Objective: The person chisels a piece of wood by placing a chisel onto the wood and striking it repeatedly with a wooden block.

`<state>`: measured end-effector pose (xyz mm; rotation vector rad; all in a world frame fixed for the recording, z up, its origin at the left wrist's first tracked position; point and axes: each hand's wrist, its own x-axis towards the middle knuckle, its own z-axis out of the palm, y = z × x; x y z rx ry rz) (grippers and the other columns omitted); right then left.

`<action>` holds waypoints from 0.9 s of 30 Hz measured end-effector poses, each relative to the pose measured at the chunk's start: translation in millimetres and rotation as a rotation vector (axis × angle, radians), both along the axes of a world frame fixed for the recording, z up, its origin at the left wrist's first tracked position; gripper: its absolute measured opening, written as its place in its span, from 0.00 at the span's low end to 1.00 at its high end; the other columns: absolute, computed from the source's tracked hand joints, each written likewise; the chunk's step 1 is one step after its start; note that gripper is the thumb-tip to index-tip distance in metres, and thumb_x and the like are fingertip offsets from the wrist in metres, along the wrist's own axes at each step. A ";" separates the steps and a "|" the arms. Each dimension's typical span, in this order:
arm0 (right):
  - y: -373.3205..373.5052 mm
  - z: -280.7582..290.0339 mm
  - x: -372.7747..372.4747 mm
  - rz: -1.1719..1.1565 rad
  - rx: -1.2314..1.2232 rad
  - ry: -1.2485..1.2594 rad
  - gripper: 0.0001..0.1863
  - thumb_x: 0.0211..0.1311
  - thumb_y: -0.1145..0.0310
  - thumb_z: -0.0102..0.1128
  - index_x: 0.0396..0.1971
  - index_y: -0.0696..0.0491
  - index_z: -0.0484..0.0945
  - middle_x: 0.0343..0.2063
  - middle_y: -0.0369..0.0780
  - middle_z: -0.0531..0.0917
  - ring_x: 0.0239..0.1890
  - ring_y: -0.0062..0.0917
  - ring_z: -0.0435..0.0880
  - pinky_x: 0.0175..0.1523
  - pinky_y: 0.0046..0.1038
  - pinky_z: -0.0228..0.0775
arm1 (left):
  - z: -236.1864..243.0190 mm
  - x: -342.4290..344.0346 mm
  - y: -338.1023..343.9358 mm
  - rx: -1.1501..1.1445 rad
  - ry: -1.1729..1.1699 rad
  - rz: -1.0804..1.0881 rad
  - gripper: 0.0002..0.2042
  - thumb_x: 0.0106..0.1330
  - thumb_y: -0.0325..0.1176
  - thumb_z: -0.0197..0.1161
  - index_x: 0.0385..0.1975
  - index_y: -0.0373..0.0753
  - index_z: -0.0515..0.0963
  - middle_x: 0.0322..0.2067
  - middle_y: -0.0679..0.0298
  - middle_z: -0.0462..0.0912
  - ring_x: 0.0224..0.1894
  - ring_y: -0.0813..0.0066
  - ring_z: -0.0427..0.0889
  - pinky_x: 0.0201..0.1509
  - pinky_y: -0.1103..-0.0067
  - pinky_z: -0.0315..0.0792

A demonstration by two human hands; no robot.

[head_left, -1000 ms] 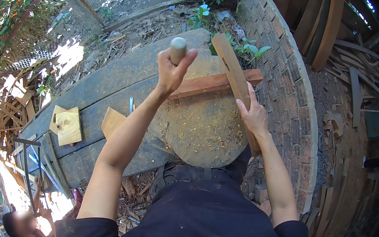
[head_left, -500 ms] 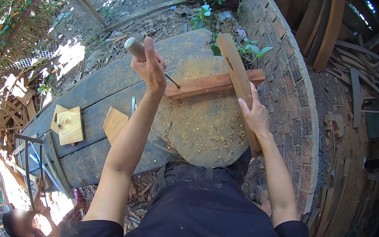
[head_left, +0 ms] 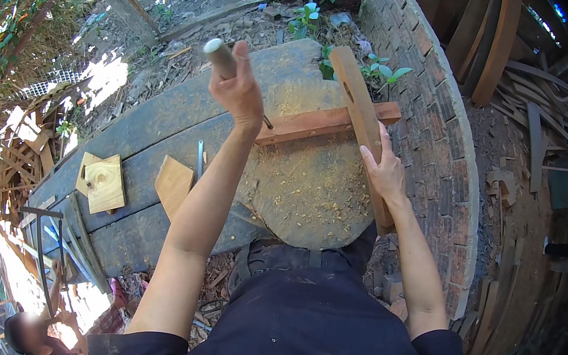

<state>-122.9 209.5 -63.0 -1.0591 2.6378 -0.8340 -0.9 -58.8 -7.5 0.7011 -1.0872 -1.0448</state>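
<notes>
A thick, pale cylindrical handle rises out of my left hand (head_left: 238, 91), whose fingers are wrapped round a chisel (head_left: 220, 57). Its narrow dark metal shaft comes down beside my wrist to the top of a reddish wooden beam (head_left: 313, 125), where it meets the wood near the beam's left part. Across the right part of that beam lies a long light-brown wooden bar (head_left: 359, 108) with a slot near its far end. My right hand (head_left: 387, 175) is closed on the near half of this bar, thumb on its face and index finger stretched along its side.
Sawdust and chips cover the rounded block (head_left: 307, 196) of the plank bench (head_left: 129, 246). Pale wooden pieces (head_left: 105, 185) and a metal tool (head_left: 200, 161) lie leftward. A brick wall (head_left: 436, 144) borders the right. At far left another person (head_left: 52, 341) holds a frame saw (head_left: 42, 257).
My left hand and the chisel have shifted a little right and up, and the handle stands more upright. My right hand stays on the bar.
</notes>
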 end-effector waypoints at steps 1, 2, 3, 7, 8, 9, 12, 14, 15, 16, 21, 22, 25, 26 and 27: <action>2.1 2.7 -0.6 -0.002 -0.005 -0.027 0.36 0.65 0.51 0.54 0.70 0.39 0.52 0.37 0.59 0.82 0.41 0.58 0.80 0.46 0.52 0.73 | -0.2 -1.8 8.2 -0.023 -0.080 -0.011 0.18 0.62 0.46 0.69 0.22 0.40 0.72 0.16 0.72 0.71 0.17 0.85 0.67 0.20 0.82 0.60; 3.3 8.1 -0.8 0.001 -0.011 -0.053 0.35 0.65 0.51 0.54 0.70 0.42 0.55 0.39 0.60 0.82 0.43 0.57 0.80 0.48 0.50 0.73 | 4.4 -3.7 16.5 -0.048 -0.160 -0.019 0.17 0.62 0.44 0.69 0.24 0.37 0.75 0.18 0.71 0.75 0.23 0.83 0.72 0.28 0.80 0.66; 4.1 12.9 -4.1 -0.003 -0.008 -0.052 0.35 0.65 0.51 0.54 0.70 0.42 0.55 0.39 0.60 0.82 0.43 0.57 0.80 0.48 0.50 0.73 | 7.9 -8.8 21.7 -0.107 -0.171 -0.011 0.16 0.62 0.45 0.70 0.26 0.37 0.77 0.19 0.70 0.77 0.24 0.83 0.73 0.29 0.81 0.67; -15.7 81.6 -2.7 0.124 -0.398 -0.036 0.32 0.65 0.53 0.54 0.63 0.57 0.65 0.53 0.54 0.78 0.51 0.39 0.81 0.57 0.34 0.70 | 10.9 -21.3 29.5 -0.160 -0.293 0.008 0.16 0.61 0.45 0.70 0.29 0.36 0.78 0.20 0.66 0.79 0.24 0.81 0.75 0.30 0.80 0.71; -24.9 117.1 7.4 0.163 -0.487 -0.088 0.32 0.65 0.54 0.55 0.63 0.57 0.65 0.52 0.52 0.79 0.50 0.37 0.82 0.56 0.33 0.71 | 12.3 -18.3 30.8 -0.157 -0.307 0.008 0.16 0.61 0.45 0.70 0.29 0.36 0.78 0.20 0.66 0.79 0.24 0.81 0.75 0.30 0.80 0.71; -35.6 149.5 15.7 0.201 -0.580 -0.141 0.32 0.65 0.55 0.55 0.63 0.58 0.65 0.51 0.51 0.79 0.49 0.34 0.82 0.55 0.32 0.71 | 13.3 -14.9 29.9 -0.158 -0.306 0.018 0.17 0.61 0.45 0.70 0.29 0.36 0.78 0.20 0.65 0.79 0.24 0.81 0.75 0.30 0.80 0.71; -51.4 209.0 20.9 0.336 -0.814 0.065 0.29 0.65 0.57 0.56 0.62 0.55 0.66 0.47 0.49 0.81 0.45 0.33 0.83 0.50 0.31 0.74 | 14.8 -19.9 40.1 -0.184 -0.323 -0.016 0.16 0.60 0.43 0.71 0.30 0.35 0.78 0.20 0.63 0.78 0.25 0.82 0.75 0.31 0.79 0.71; -59.1 225.5 28.4 0.510 -0.758 0.076 0.33 0.65 0.57 0.55 0.67 0.55 0.61 0.56 0.50 0.75 0.55 0.36 0.78 0.60 0.34 0.67 | 9.7 -23.7 42.1 -0.216 -0.348 -0.024 0.15 0.58 0.41 0.72 0.30 0.35 0.78 0.20 0.62 0.78 0.25 0.82 0.75 0.31 0.79 0.71; -58.1 228.0 37.0 0.481 -0.563 0.038 0.33 0.64 0.57 0.56 0.66 0.54 0.62 0.54 0.51 0.77 0.53 0.37 0.79 0.59 0.34 0.69 | 1.5 -29.4 41.4 -0.269 -0.269 -0.092 0.14 0.56 0.38 0.72 0.31 0.34 0.78 0.20 0.59 0.78 0.24 0.81 0.75 0.31 0.78 0.71; -58.9 226.2 36.3 0.481 -0.569 0.051 0.33 0.64 0.57 0.56 0.66 0.54 0.62 0.54 0.51 0.77 0.53 0.37 0.79 0.59 0.34 0.69 | -6.8 -34.6 40.4 -0.321 -0.190 -0.157 0.13 0.54 0.34 0.72 0.31 0.33 0.78 0.20 0.56 0.78 0.23 0.80 0.75 0.31 0.78 0.71; -55.9 212.9 10.5 0.490 -0.315 0.203 0.34 0.61 0.55 0.59 0.66 0.49 0.64 0.35 0.54 0.84 0.38 0.44 0.86 0.46 0.39 0.77 | -6.2 -39.4 50.4 -0.315 -0.293 -0.131 0.11 0.51 0.31 0.71 0.31 0.36 0.78 0.21 0.51 0.77 0.20 0.56 0.76 0.29 0.75 0.71; -54.7 216.4 12.7 0.471 -0.507 0.200 0.33 0.61 0.55 0.59 0.66 0.49 0.64 0.37 0.55 0.84 0.40 0.46 0.86 0.48 0.39 0.76 | -1.4 -37.9 49.8 -0.281 -0.371 -0.125 0.11 0.51 0.32 0.71 0.31 0.37 0.77 0.20 0.51 0.76 0.21 0.53 0.76 0.28 0.74 0.71; -50.6 212.3 23.0 0.411 -0.397 0.018 0.33 0.62 0.55 0.58 0.65 0.52 0.65 0.47 0.56 0.81 0.50 0.45 0.82 0.55 0.36 0.73 | -3.8 -33.6 52.1 -0.269 -0.435 -0.122 0.10 0.51 0.32 0.71 0.29 0.37 0.77 0.20 0.51 0.76 0.23 0.50 0.77 0.28 0.72 0.70; -48.9 206.6 21.7 0.339 -0.190 0.046 0.33 0.62 0.54 0.57 0.65 0.53 0.65 0.49 0.55 0.80 0.53 0.44 0.81 0.56 0.35 0.71 | -3.3 -38.3 53.8 -0.302 -0.407 -0.142 0.10 0.52 0.32 0.71 0.28 0.37 0.76 0.21 0.50 0.76 0.24 0.50 0.78 0.27 0.71 0.70; -48.9 193.3 9.8 0.377 -0.266 -0.019 0.34 0.63 0.54 0.57 0.65 0.54 0.64 0.51 0.55 0.79 0.56 0.42 0.79 0.60 0.34 0.67 | -4.7 -42.0 54.9 -0.310 -0.425 -0.157 0.10 0.52 0.33 0.70 0.28 0.39 0.76 0.22 0.51 0.77 0.25 0.51 0.79 0.27 0.70 0.70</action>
